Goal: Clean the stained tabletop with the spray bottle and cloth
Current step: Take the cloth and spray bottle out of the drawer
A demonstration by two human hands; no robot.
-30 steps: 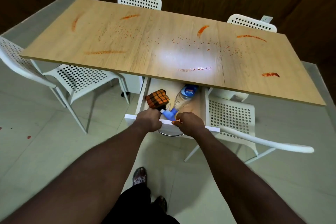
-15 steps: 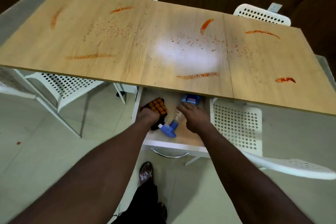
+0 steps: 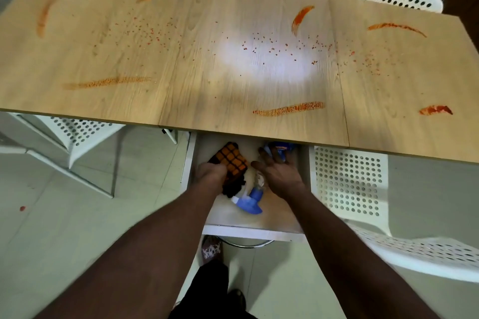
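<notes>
left hand (image 3: 211,173) grips cloth (image 3: 231,160) | right hand (image 3: 279,175) spread over spray bottle (image 3: 249,205), seemingly touching

Stained wooden tabletop (image 3: 197,80) with a pulled-out drawer (image 3: 259,232) under its near edge.
The tabletop, three light wood panels side by side across the upper frame, bears orange-red streaks (image 3: 289,109) at upper left, top centre, right and near its front edge, with fine red specks (image 3: 272,46) scattered between. In the white drawer at lower centre lie an orange-and-black checked cloth (image 3: 230,160) on the left and, beside it, a clear spray bottle (image 3: 248,204) with a blue head.
</notes>
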